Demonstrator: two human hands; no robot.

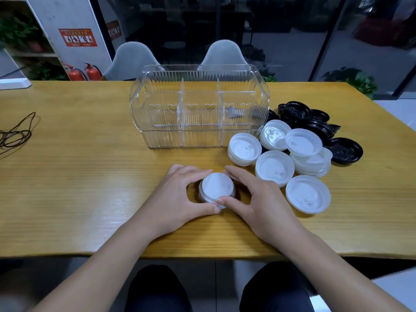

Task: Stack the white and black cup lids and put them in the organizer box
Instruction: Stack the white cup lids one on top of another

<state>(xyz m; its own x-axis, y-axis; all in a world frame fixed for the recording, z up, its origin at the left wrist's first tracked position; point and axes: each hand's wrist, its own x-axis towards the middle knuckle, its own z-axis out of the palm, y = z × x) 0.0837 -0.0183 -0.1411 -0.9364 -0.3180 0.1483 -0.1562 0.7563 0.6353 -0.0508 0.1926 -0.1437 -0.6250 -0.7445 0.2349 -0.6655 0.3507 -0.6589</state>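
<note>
A short stack of white cup lids [216,187] sits on the wooden table [90,176] near its front edge. My left hand [180,197] curls round the stack's left side and my right hand [258,199] round its right side, thumbs at the near rim. Behind stands the clear organizer box [198,106] with its lid raised and three compartments. To the right lie several loose white lids [308,194] and small white stacks [245,149]. Farther right is a heap of black lids [315,120], with one black lid [346,150] apart.
A dark coiled cord [15,134] lies at the table's left edge. Two grey chairs [132,59] stand behind the table, with fire extinguishers [90,72] and plants beyond. My knees show below the table's front edge.
</note>
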